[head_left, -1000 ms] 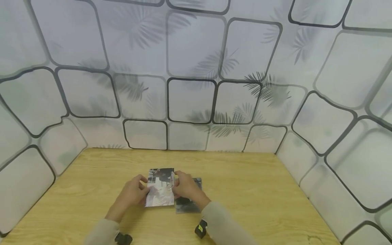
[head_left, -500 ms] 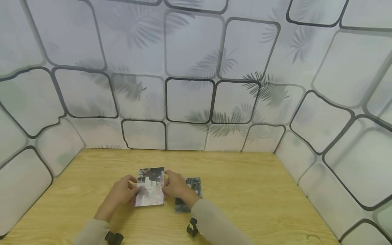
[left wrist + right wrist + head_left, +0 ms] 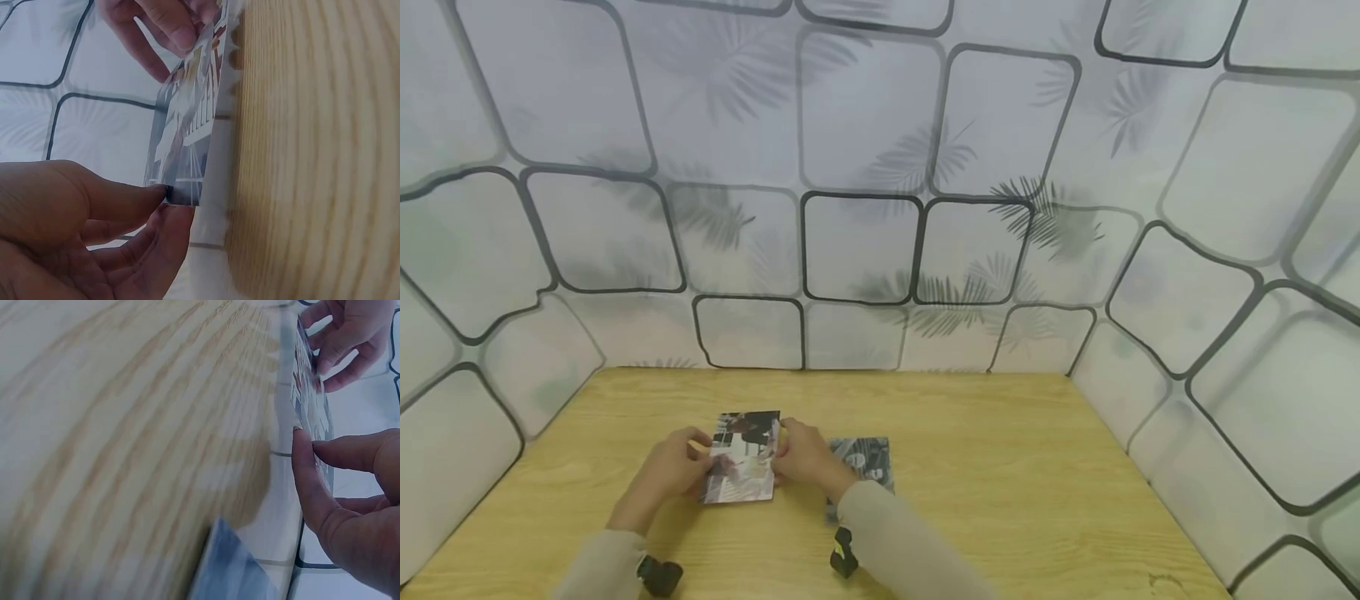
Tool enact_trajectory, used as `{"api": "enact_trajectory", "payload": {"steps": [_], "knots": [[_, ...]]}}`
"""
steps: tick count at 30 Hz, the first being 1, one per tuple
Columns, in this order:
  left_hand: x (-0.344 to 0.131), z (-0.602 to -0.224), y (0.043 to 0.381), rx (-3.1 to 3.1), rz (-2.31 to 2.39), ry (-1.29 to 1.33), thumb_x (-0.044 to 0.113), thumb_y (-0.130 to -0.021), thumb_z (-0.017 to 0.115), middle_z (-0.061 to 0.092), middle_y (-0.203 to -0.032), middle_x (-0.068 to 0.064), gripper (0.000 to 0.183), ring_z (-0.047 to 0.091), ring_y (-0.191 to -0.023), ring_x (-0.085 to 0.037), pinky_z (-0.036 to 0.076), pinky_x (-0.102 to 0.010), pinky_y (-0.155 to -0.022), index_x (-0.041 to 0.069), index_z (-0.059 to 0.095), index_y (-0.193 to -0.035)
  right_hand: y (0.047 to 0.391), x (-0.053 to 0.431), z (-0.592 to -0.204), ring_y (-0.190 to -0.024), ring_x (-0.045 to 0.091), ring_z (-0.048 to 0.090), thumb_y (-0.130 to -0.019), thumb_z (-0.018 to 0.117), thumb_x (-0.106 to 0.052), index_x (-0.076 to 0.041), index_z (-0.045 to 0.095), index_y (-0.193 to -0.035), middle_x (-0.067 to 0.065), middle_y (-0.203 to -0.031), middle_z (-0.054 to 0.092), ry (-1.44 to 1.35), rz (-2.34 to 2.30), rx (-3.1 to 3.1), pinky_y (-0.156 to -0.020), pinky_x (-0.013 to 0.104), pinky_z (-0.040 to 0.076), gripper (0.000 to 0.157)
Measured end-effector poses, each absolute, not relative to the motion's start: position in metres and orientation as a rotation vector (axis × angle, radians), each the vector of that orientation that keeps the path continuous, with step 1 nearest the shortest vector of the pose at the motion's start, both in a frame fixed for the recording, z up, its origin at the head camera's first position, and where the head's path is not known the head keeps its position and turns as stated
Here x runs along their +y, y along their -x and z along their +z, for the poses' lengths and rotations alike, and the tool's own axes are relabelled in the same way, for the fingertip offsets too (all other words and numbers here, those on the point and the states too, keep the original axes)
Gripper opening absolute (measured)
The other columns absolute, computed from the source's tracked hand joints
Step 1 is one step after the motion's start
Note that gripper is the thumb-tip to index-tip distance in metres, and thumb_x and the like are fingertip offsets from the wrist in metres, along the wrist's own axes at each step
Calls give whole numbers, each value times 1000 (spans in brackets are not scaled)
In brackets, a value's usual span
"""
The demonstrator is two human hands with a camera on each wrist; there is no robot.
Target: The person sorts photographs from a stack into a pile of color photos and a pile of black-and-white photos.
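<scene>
A glossy photo print (image 3: 744, 457) is held between both hands, slightly above the wooden table in the wrist views. My left hand (image 3: 673, 467) pinches its left edge between thumb and fingers; the left wrist view shows that thumb (image 3: 134, 199) on the print's corner. On the opposite edge, my right hand (image 3: 805, 454) pinches with thumb and fingertips. A second, darker photo print (image 3: 867, 460) lies on the table to the right, partly covered by the right forearm. Its corner (image 3: 228, 569) shows at the bottom of the right wrist view.
The light wooden table (image 3: 1000, 467) runs back to a patterned cloth wall (image 3: 865, 250) with dark outlines and leaf prints. Similar cloth panels close in the left and right sides. Each wrist carries a small black camera (image 3: 844, 553).
Both hands have carried the held photo print leftward across the table. More of the darker print on the table now shows, while that print stays in place.
</scene>
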State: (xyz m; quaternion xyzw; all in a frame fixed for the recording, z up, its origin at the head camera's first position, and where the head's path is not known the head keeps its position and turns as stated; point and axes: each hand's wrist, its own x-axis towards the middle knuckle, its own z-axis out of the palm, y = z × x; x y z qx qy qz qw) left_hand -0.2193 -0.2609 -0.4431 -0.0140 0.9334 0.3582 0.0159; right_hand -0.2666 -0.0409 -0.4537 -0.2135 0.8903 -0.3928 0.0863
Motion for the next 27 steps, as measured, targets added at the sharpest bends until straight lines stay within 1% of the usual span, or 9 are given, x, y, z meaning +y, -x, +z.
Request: {"api": "enact_trajectory", "payload": {"steps": [5, 10, 16, 20, 24, 27], "knots": [[-270, -445, 224, 2856, 1182, 61, 3, -94, 65, 68, -103, -34, 33, 71, -78, -27, 63, -38, -60, -14, 55, -121, 268, -50, -456, -56, 13, 69, -82, 72, 9, 7, 46, -147, 3, -76, 71, 594, -1225, 2608, -59, 18, 57, 70], [-275, -446, 228, 2832, 1216, 79, 1, -93, 64, 67, -104, -37, 34, 72, -79, -29, 64, -39, -60, -15, 55, -121, 271, -58, -457, -53, 11, 66, -81, 72, 9, 6, 48, -146, 4, -75, 71, 545, -1209, 2611, -56, 17, 56, 68], [-281, -447, 234, 2821, 1189, 103, 1, -94, 61, 66, -107, -38, 36, 72, -78, -27, 64, -38, -61, -17, 53, -124, 273, -68, -454, -51, 6, 56, -82, 71, 6, 3, 53, -143, -1, -67, 61, 507, -1124, 2683, -50, 15, 51, 63], [-283, -446, 237, 2829, 1173, 106, 1, -94, 61, 66, -108, -39, 37, 72, -78, -28, 64, -38, -61, -17, 54, -125, 273, -72, -454, -51, 7, 56, -82, 71, 8, 3, 56, -142, -3, -64, 56, 445, -1143, 2683, -48, 15, 50, 62], [-285, -444, 239, 2824, 1156, 119, 2, -93, 60, 65, -111, -40, 38, 71, -82, -29, 64, -38, -62, -16, 55, -126, 275, -75, -454, -54, 6, 56, -81, 72, 5, 2, 58, -140, -2, -67, 61, 423, -1109, 2715, -52, 15, 50, 60], [-285, -442, 241, 2810, 1151, 138, 1, -94, 60, 64, -114, -41, 38, 71, -85, -30, 64, -37, -62, -16, 55, -128, 276, -75, -454, -57, 7, 56, -81, 72, 4, 2, 58, -140, 1, -72, 66, 412, -1108, 2711, -56, 16, 51, 60]]}}
